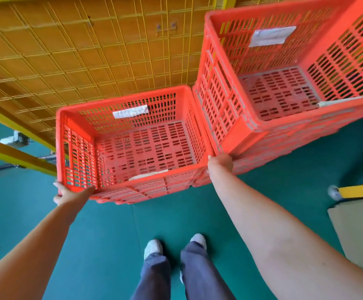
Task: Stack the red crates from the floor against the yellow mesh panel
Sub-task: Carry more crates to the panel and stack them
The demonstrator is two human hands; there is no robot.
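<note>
While the left hand (67, 194) clasps the near left corner of an open-topped red slatted plastic crate (145, 146), fingers wrapped about that corner, the right hand (220, 164) is set against the crate's near right corner. Its fingers are hidden in the gap beside the neighbouring stack, so whether they curl round anything cannot be told. The crate sits level between the two arms, its far wall close to the yellow wire mesh panel (78, 61) — a white paper label (130, 111) shows on the inside of that wall. Just to its right rises a taller stack of red plastic crates (217, 98), also backed against the panel. Below lie a green floor (100, 234), the person's grey trousers (154, 276) and white shoes (153, 247), and — at the right edge — a flat sheet of brown cardboard (360, 232).
</note>
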